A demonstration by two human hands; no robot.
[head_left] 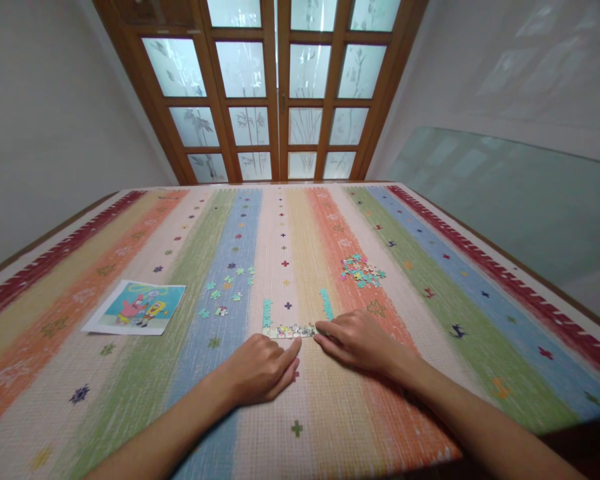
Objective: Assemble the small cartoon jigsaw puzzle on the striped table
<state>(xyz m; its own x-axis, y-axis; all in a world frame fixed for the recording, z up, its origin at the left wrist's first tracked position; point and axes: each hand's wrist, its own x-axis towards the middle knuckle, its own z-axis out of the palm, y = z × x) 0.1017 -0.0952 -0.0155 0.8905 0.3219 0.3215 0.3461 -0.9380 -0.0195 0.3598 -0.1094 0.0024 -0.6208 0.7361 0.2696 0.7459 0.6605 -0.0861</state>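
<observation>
While both hands rest on the striped surface [430, 400], the left hand [260, 368] has its fingers curled loosely with the forefinger out, gripping nothing, its tip at the joined puzzle strip [290, 331]. The right hand [355, 341] lies flat, fingers extended (also gripping nothing), touching the strip's other end. Loose pieces [363, 271] lie beyond the right fingers; a reference picture [137, 307] sits well left.

Just two bare arms coming in from the bottom edge, no sleeves showing anywhere, nothing on the wrists, no watch or rings that I can spot on the left hand [260, 369] or right hand [357, 341]
</observation>
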